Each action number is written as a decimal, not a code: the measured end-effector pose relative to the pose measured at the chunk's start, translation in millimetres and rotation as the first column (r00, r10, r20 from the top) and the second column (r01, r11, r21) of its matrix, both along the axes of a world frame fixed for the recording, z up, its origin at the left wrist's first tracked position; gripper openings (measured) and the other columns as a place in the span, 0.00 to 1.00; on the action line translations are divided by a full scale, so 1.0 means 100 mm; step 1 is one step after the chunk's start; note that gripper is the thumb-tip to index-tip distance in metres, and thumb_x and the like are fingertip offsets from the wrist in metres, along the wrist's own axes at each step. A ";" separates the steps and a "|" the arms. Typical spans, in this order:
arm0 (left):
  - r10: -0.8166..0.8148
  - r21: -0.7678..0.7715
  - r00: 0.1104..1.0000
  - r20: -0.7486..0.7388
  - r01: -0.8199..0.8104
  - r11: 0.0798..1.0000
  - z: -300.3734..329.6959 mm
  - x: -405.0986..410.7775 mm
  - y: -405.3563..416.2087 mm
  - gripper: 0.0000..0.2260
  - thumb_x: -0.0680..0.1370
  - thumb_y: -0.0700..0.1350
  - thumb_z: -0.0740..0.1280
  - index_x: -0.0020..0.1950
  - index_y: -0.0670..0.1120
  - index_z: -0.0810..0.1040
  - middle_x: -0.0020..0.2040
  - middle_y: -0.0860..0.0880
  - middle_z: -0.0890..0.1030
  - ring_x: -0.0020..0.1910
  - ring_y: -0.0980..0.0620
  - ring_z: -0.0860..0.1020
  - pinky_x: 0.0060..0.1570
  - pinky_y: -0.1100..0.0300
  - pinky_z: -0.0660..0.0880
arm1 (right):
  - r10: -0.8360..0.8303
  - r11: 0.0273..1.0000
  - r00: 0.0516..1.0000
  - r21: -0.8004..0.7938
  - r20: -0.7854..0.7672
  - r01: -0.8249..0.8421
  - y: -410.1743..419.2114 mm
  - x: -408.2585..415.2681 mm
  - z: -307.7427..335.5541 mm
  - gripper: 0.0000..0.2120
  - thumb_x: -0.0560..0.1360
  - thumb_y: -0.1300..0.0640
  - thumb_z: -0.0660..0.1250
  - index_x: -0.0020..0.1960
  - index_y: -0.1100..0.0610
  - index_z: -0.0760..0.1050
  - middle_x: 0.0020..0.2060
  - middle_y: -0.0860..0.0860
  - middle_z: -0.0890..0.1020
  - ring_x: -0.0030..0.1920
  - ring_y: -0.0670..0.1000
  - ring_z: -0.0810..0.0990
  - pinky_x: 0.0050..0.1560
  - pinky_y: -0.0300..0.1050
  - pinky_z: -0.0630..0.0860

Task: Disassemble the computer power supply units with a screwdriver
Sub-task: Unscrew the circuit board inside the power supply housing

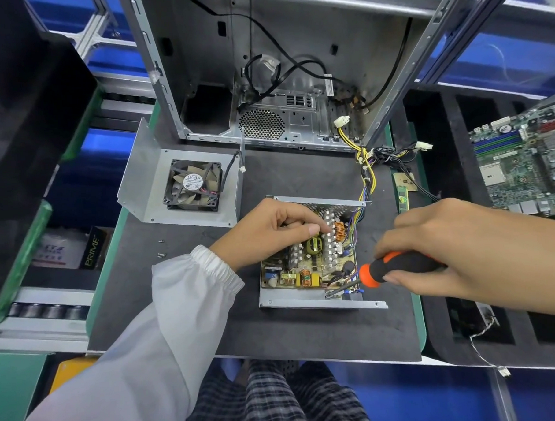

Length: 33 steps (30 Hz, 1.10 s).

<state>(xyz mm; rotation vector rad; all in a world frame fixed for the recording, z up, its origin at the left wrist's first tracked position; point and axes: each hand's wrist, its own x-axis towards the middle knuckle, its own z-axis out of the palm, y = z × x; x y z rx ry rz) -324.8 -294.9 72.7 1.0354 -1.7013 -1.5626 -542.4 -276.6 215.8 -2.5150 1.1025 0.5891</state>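
An open power supply unit [305, 303] lies on the black mat, its circuit board [307, 269] with coils and heat sinks exposed. My left hand [270, 229] rests on top of the board, fingers curled on the white heat sink fins. My right hand [446, 250] grips an orange and black screwdriver [396, 267]. Its tip touches the board's near right corner, at a screw by the metal tray's front wall. The removed cover [154, 187] with a black fan [192, 185] lies to the left. A bundle of yellow and black wires [367, 177] runs from the unit toward the back.
An empty metal computer case [264, 83] stands behind the mat. Two loose screws [161, 254] lie left of my sleeve. A memory stick [403, 198] and a green motherboard [525, 164] sit at the right. Black foam trays [465, 313] flank the right edge.
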 end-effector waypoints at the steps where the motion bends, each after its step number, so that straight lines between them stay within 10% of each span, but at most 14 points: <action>1: 0.000 0.001 1.000 0.001 0.000 1.000 0.00 0.00 0.00 0.08 0.80 0.40 0.66 0.53 0.46 0.85 0.28 0.44 0.63 0.29 0.53 0.60 0.33 0.71 0.63 | 0.004 1.000 1.000 -0.001 -0.004 -0.004 0.00 0.00 0.00 0.25 0.69 0.36 0.47 0.54 0.45 0.74 0.41 0.43 0.73 0.43 0.44 0.75 0.45 0.39 0.73; 23: 0.005 -0.008 1.000 0.029 -0.005 1.000 0.03 -0.01 0.00 0.08 0.80 0.39 0.66 0.53 0.43 0.84 0.26 0.53 0.63 0.27 0.58 0.61 0.34 0.72 0.64 | 0.054 0.996 0.997 -0.072 0.053 -0.050 0.00 -0.03 -0.04 0.25 0.69 0.36 0.45 0.53 0.46 0.73 0.41 0.42 0.71 0.43 0.44 0.73 0.43 0.35 0.69; 28: -0.018 -0.002 0.999 0.030 0.018 1.000 0.06 -0.03 0.02 0.07 0.79 0.39 0.68 0.54 0.42 0.84 0.26 0.49 0.60 0.28 0.54 0.59 0.34 0.66 0.64 | 0.142 0.973 0.979 -0.159 -0.147 -0.165 0.05 0.06 -0.05 0.27 0.69 0.35 0.38 0.53 0.48 0.67 0.41 0.44 0.72 0.46 0.47 0.77 0.41 0.39 0.72; 33: -0.144 -0.021 0.990 0.002 0.144 0.989 0.18 -0.16 0.04 0.08 0.78 0.37 0.68 0.55 0.42 0.83 0.26 0.50 0.57 0.28 0.51 0.55 0.33 0.63 0.61 | 0.126 0.956 0.926 -0.204 -0.357 -0.209 0.14 0.23 -0.03 0.22 0.77 0.34 0.46 0.40 0.51 0.61 0.31 0.48 0.61 0.36 0.54 0.72 0.25 0.40 0.54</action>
